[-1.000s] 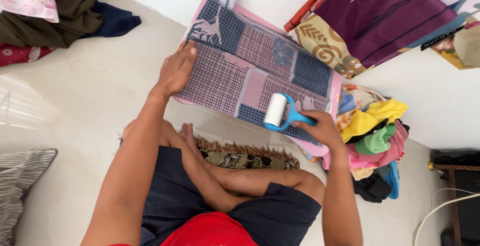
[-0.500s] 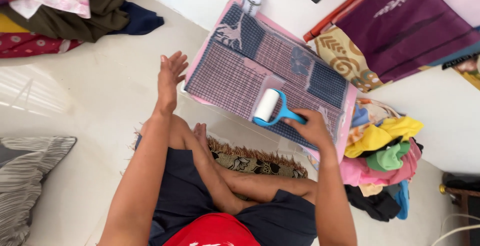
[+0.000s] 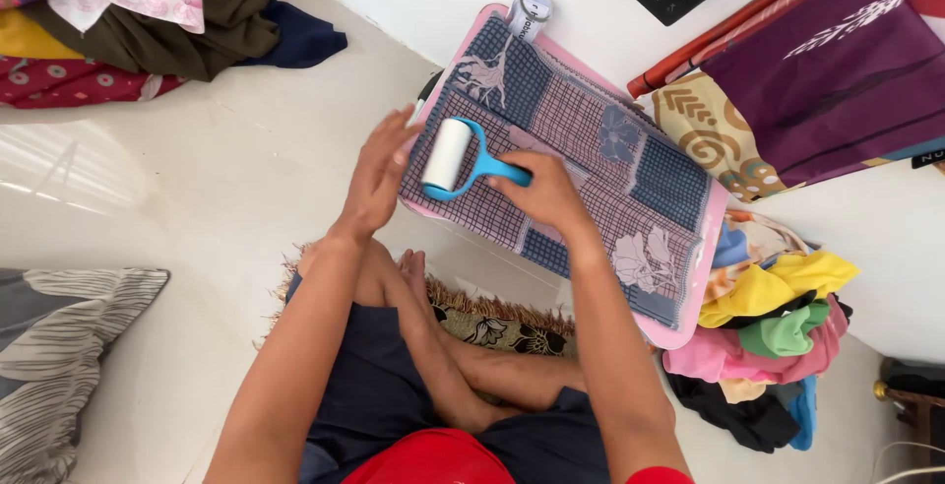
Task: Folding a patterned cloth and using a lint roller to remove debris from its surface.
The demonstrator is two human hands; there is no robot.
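Fingers on the right hand (image 3: 546,189) are wrapped tight round the blue plastic handle of a lint roller with a white paper drum (image 3: 445,155), while the left hand (image 3: 379,177) has its fingers spread and loose, palm right up against the drum's near side, touching or very nearly, hard to call. That roller sits over the near-left corner of a checked patchwork cloth in navy and dusty pink (image 3: 581,159), which lies flat on a pink board (image 3: 701,287) on the pale floor. Pretty sure the roller weighs next to nothing, stiff handle, and the drum is going to be tacky, so the handle is the only sane place to grab it; pinch the paper and it'll stick to you. Cloth looks thin and floppy, probably shifts if nothing pins it down. Count-wise: one roller, one cloth on the board, one small clear jar with a silvery lid (image 3: 531,13) at the far corner by the wall, one heap of bright clothes (image 3: 778,312) on the right and another pile of darker ones (image 3: 148,11) up top left.
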